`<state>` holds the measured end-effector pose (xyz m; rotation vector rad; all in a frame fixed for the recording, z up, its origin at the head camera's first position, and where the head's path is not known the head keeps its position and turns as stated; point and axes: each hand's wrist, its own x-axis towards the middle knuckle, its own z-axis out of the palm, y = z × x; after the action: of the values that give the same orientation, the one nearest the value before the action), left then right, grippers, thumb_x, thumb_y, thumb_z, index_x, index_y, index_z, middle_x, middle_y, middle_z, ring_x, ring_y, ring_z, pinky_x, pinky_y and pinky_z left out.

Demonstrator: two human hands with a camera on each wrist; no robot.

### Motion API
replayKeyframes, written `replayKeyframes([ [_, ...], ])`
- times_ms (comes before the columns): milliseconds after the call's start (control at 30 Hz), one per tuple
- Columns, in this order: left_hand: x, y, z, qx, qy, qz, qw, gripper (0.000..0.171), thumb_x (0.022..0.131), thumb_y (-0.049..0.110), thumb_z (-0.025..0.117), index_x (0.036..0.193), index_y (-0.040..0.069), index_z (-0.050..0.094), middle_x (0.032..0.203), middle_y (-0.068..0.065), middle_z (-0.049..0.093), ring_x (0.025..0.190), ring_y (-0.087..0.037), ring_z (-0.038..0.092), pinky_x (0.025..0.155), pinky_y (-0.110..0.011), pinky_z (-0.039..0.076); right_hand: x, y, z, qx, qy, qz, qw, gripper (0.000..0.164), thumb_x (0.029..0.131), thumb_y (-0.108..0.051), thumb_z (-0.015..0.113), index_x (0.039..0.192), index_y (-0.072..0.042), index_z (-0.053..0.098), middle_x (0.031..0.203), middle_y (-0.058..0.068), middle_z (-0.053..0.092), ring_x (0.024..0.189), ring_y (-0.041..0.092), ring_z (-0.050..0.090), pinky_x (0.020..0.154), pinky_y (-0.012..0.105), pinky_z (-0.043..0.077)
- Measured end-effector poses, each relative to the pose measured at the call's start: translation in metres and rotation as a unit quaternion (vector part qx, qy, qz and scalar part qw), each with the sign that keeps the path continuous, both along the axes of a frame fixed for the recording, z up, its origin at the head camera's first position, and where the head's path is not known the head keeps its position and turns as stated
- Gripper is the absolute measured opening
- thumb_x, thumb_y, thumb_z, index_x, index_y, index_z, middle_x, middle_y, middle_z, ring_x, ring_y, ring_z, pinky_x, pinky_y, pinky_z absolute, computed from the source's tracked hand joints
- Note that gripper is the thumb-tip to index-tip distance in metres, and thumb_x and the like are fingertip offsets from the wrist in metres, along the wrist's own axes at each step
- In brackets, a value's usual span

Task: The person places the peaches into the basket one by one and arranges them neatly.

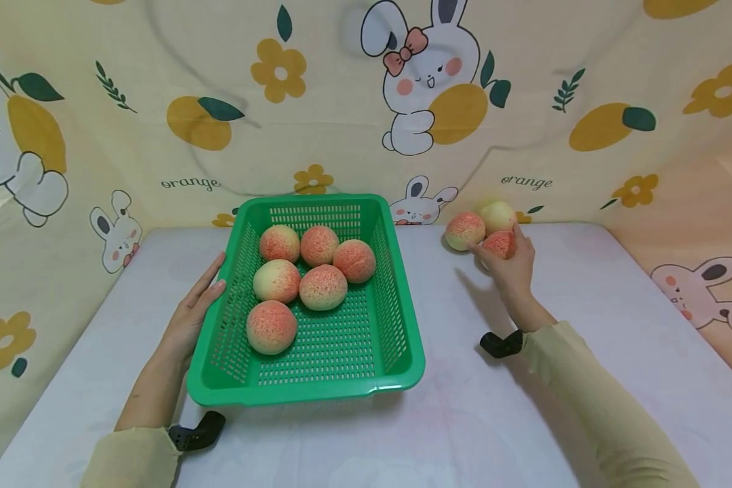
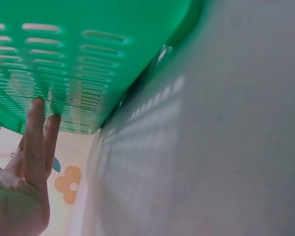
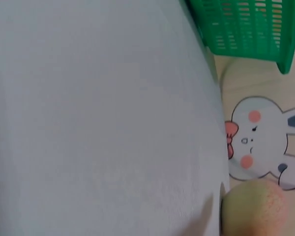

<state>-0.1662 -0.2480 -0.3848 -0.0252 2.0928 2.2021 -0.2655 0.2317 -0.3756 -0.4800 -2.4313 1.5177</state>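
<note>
My left hand (image 1: 192, 315) rests against the left side of a green plastic basket (image 1: 411, 332). Its straight fingers touch the slotted wall in the left wrist view. Inside the basket lie several peaches, one of them a red-speckled peach (image 1: 271, 328) nearest the front. On the right, my right hand (image 1: 514, 271) holds a reddish peach (image 1: 500, 244) between thumb and fingers. Just behind it are a yellow-red peach (image 1: 465, 231) and a pale yellow peach (image 1: 497, 215). The right wrist view shows a peach (image 3: 253, 211) at its lower edge, with only a fingertip visible there.
A white table (image 1: 457, 420) lies beneath everything. Behind it hangs a cream cloth (image 1: 329, 135) printed with rabbits and oranges, meeting the table's back edge near the loose peaches. A black wrist camera (image 1: 198, 432) sits on the left wrist, another black camera (image 1: 501, 344) on the right.
</note>
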Motion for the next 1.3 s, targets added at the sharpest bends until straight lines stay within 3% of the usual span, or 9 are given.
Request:
replayKeyframes([
  [167,0.0,0.001,0.001,0.008,0.003,-0.004,1.0,0.054,0.102,0.037,0.045,0.15,0.043,0.022,0.162,0.005,0.004,0.116,0.001,0.047,0.083,-0.018,0.053,-0.004,0.008,-0.002,-0.006,-0.012,-0.011,1.0,0.094,0.082,-0.031,0.075,0.155,-0.015,0.016,0.157,0.008,0.024,0.143,0.025,0.022,0.118,0.04,0.02],
  [333,0.0,0.001,0.001,0.008,0.007,-0.005,0.9999,0.054,0.102,0.037,0.045,0.15,0.043,0.022,0.162,0.005,0.004,0.114,0.002,0.049,0.082,-0.018,0.053,-0.005,0.015,-0.002,-0.028,-0.055,-0.018,0.998,0.093,0.084,-0.029,0.071,0.155,-0.019,0.012,0.159,0.008,0.018,0.144,0.025,0.018,0.119,0.042,0.019],
  [700,0.0,-0.001,0.001,0.006,0.009,-0.006,0.9999,0.054,0.102,0.037,0.044,0.151,0.043,0.021,0.162,0.006,0.004,0.12,-0.001,0.044,0.083,-0.017,0.052,-0.007,0.016,-0.001,-0.044,-0.057,-0.017,0.997,0.083,0.084,-0.025,0.072,0.152,-0.018,0.023,0.158,0.007,0.023,0.143,0.024,0.023,0.117,0.041,0.024],
  [933,0.0,0.0,0.001,0.015,0.011,-0.008,0.9998,0.054,0.103,0.035,0.044,0.151,0.041,0.02,0.162,0.006,0.003,0.117,0.002,0.045,0.083,-0.016,0.053,0.003,0.009,-0.003,-0.05,-0.054,0.027,0.997,0.082,0.086,-0.024,0.07,0.152,-0.017,0.022,0.155,0.012,0.025,0.138,0.026,0.029,0.114,0.042,0.029],
  [1033,0.0,0.0,0.001,0.016,0.007,-0.008,0.9998,0.054,0.102,0.036,0.044,0.151,0.042,0.02,0.162,0.007,0.003,0.122,-0.002,0.043,0.083,-0.016,0.052,0.008,0.004,-0.005,-0.041,-0.054,0.047,0.997,0.081,0.086,-0.025,0.07,0.152,-0.017,0.022,0.151,0.014,0.029,0.133,0.027,0.034,0.111,0.042,0.033],
  [1200,0.0,0.0,0.001,0.01,0.002,-0.007,0.9999,0.054,0.102,0.037,0.044,0.15,0.044,0.021,0.162,0.009,0.003,0.136,-0.012,0.032,0.085,-0.015,0.051,0.014,-0.003,-0.007,-0.033,-0.04,0.072,0.996,0.077,0.086,-0.023,0.07,0.149,-0.014,0.026,0.144,0.016,0.034,0.124,0.026,0.04,0.099,0.035,0.039],
  [1300,0.001,0.0,0.001,0.007,0.003,-0.007,0.9999,0.054,0.102,0.038,0.045,0.15,0.044,0.021,0.162,0.009,0.004,0.131,-0.008,0.037,0.085,-0.015,0.051,0.017,-0.008,-0.007,-0.034,-0.038,0.082,0.995,0.076,0.086,-0.022,0.07,0.149,-0.014,0.028,0.143,0.016,0.035,0.122,0.026,0.041,0.094,0.03,0.039],
])
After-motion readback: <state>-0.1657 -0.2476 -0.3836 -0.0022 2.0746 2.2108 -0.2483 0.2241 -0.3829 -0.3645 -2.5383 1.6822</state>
